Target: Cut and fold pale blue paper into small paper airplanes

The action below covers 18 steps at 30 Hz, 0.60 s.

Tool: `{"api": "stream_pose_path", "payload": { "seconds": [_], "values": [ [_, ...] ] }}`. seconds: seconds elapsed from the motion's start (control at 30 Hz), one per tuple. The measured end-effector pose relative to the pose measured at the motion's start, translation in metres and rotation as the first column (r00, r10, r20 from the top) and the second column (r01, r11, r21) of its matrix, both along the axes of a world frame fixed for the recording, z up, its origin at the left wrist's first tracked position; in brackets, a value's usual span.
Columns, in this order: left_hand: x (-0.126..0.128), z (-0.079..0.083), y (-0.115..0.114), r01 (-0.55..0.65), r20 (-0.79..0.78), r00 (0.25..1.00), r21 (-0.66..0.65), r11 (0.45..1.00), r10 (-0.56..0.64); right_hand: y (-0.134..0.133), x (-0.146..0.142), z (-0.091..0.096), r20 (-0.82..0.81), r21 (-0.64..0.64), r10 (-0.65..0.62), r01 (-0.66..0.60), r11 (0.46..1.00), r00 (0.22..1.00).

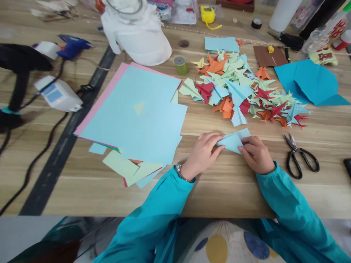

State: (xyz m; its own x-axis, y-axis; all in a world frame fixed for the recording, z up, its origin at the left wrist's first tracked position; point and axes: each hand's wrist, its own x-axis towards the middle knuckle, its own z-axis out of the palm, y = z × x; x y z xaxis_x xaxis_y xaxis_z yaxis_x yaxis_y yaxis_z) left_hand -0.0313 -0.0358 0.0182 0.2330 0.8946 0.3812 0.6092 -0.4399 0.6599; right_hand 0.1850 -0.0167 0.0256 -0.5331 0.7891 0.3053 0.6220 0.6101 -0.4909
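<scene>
A small folded piece of light blue paper [231, 141] lies on the table between my two hands. The fingers of my left hand [203, 152] pinch its left pointed end. At its right side, my right hand [255, 152] grips the paper between thumb and curled fingers. Just beyond it is a heap of small folded paper planes [238, 89] in light blue, green, orange and red. Black-handled scissors [297, 152] lie partly open to the right of my right hand.
Large light blue and pink sheets [128, 120] are stacked on the left, with paper scraps [120, 164] at their lower edge. Behind them sit a white cap [145, 40] and a green jar [180, 65]. A blue glue gun [72, 46] and black cables [41, 149] occupy the far left.
</scene>
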Motion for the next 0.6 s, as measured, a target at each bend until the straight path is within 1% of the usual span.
{"api": "stream_pose_path", "payload": {
  "seconds": [0.1,0.13,0.17,0.2,0.27,0.37,0.47,0.6],
  "values": [
    [0.010,0.004,-0.014,-0.150,-0.067,0.985,0.102,0.984,0.157,0.000,-0.001,-0.002,-0.031,-0.019,-0.045,0.044,0.999,0.999],
    [0.015,0.006,-0.019,-0.157,-0.118,0.978,0.131,0.979,0.173,0.000,-0.001,-0.002,-0.040,-0.032,-0.063,0.062,0.998,0.997],
    [0.020,0.008,-0.026,-0.123,-0.174,0.973,0.161,0.979,0.151,0.000,-0.002,-0.002,-0.051,-0.048,-0.081,0.078,0.996,0.995],
    [0.025,0.009,-0.032,-0.086,-0.231,0.965,0.163,0.983,0.122,0.000,-0.001,-0.002,-0.063,-0.065,-0.097,0.093,0.994,0.993],
    [0.035,0.011,-0.042,-0.047,-0.356,0.931,0.118,0.992,0.086,0.001,-0.001,-0.002,-0.084,-0.089,-0.125,0.117,0.989,0.989],
    [0.045,0.010,-0.052,-0.055,-0.473,0.878,0.039,0.998,0.067,0.002,-0.001,0.000,-0.088,-0.113,-0.142,0.132,0.985,0.986],
    [0.047,0.009,-0.056,-0.072,-0.516,0.855,-0.010,0.997,0.057,0.002,0.000,0.003,-0.080,-0.147,-0.113,0.101,0.984,0.990],
    [0.047,0.008,-0.058,-0.087,-0.532,0.846,-0.066,0.994,0.039,-0.001,0.000,0.006,-0.050,-0.210,-0.048,0.037,0.977,0.998]
  ]
}}
